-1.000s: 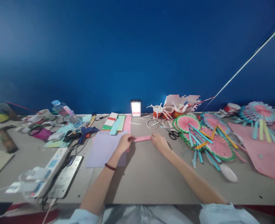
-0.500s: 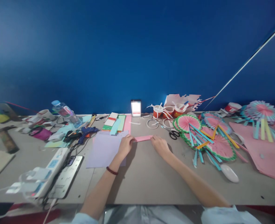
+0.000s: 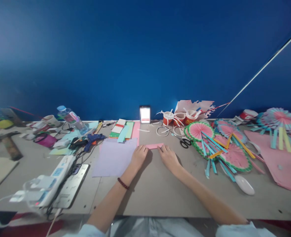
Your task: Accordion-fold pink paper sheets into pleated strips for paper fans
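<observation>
A narrow folded pink paper strip [image 3: 154,145] lies on the grey table [image 3: 160,187] in front of me. My left hand [image 3: 140,156] presses its fingertips on the strip's left end, fingers curled down. My right hand [image 3: 168,156] holds down the strip's right end in the same way. A lilac sheet [image 3: 114,156] lies just left of my left hand, whose wrist wears a dark bead bracelet [image 3: 123,183].
Stacked coloured papers [image 3: 124,129], a glue gun [image 3: 86,141], a power strip [image 3: 59,172], a phone [image 3: 72,184] and a water bottle [image 3: 71,118] lie at left. Scissors [image 3: 185,142], red cups [image 3: 178,117], pleated paper fans [image 3: 219,144] and a pink sheet [image 3: 278,161] fill the right.
Both hands have moved closer together along the pink strip, so less of it shows between them. The view has shifted slightly.
</observation>
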Action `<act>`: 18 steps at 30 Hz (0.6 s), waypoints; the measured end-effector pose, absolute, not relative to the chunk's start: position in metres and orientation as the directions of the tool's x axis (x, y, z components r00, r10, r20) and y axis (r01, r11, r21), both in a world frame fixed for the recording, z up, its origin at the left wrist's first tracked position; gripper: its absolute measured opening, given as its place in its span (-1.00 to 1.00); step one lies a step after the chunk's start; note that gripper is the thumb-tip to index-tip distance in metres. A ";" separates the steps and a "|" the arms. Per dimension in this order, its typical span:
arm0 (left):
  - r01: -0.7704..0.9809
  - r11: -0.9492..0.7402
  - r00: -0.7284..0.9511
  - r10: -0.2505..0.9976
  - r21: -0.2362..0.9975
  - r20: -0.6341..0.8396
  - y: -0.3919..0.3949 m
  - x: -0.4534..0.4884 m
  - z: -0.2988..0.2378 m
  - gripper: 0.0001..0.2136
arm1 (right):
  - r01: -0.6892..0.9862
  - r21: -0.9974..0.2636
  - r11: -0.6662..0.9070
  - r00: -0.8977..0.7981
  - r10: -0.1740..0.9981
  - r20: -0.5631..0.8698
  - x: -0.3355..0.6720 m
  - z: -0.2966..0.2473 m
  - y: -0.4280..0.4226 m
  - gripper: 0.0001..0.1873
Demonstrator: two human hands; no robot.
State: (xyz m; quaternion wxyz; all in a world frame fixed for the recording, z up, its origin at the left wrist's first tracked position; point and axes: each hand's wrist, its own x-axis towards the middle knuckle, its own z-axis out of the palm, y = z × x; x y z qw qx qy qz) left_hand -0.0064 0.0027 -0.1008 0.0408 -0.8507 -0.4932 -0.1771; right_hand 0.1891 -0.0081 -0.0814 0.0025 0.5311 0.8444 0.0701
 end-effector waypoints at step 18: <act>0.892 -0.428 0.388 0.890 0.143 0.241 -0.035 0.019 -0.085 -0.48 | 0.869 0.250 0.428 -0.474 0.864 0.170 0.180 -0.084 -0.016 -0.47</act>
